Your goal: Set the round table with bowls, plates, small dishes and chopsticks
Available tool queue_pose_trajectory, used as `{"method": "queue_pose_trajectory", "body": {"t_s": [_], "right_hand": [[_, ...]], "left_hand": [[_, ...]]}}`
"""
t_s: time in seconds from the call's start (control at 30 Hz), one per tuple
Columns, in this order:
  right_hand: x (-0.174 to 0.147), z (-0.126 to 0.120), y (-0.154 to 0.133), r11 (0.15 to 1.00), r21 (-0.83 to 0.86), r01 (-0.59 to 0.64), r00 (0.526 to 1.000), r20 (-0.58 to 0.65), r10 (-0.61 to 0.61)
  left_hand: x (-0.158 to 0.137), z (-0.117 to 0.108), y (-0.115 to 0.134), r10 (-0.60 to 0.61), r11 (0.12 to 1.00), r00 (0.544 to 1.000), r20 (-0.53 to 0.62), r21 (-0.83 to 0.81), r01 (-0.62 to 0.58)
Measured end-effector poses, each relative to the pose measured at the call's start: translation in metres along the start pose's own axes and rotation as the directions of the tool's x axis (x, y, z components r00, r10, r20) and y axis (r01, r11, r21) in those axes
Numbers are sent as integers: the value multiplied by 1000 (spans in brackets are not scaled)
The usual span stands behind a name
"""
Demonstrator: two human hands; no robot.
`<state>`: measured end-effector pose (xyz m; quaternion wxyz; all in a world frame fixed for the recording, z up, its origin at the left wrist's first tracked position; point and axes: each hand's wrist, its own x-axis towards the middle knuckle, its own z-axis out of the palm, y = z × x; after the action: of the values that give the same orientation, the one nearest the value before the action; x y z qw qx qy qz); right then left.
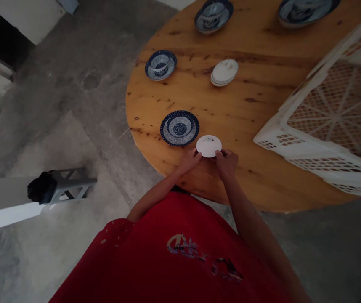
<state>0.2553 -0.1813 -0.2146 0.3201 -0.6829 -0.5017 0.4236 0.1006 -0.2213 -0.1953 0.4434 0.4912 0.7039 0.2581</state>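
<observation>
Between my two hands is a small white saucer (208, 147) with a faint coloured mark, near the front edge of the round wooden table. My left hand (190, 161) pinches its left rim, thumb on top. On the right rim, my right hand (227, 162) is closed in the same way; fingers under the saucer are hidden. Just left of the saucer lies a blue-and-white patterned plate (164, 134) with a matching bowl (179, 126) on it. Farther back sits a small stack of white saucers (224, 72).
A white plastic crate (306, 153) stands at the right of the wooden table (240, 118). Other blue-and-white plates with bowls are at the left edge (160, 65), the back (213, 17) and the back right (306, 10). A grey stool (73, 184) stands on the concrete floor.
</observation>
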Motion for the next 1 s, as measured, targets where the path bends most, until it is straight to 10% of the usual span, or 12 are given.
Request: {"method": "queue_pose_trajectory", "body": {"t_s": [0.57, 0.83, 1.0], "right_hand": [[-13, -4, -6, 983, 144, -118, 992, 55, 111], [-89, -74, 27, 965, 189, -182, 982, -10, 187], [-123, -106, 62, 911, 304, -278, 950, -52, 307]], "left_hand": [[-11, -2, -4, -84, 995, 996, -1, -44, 84], [-101, -42, -47, -187, 975, 964, -190, -158, 158], [-172, -68, -87, -414, 899, 834, -366, -311, 310]]}}
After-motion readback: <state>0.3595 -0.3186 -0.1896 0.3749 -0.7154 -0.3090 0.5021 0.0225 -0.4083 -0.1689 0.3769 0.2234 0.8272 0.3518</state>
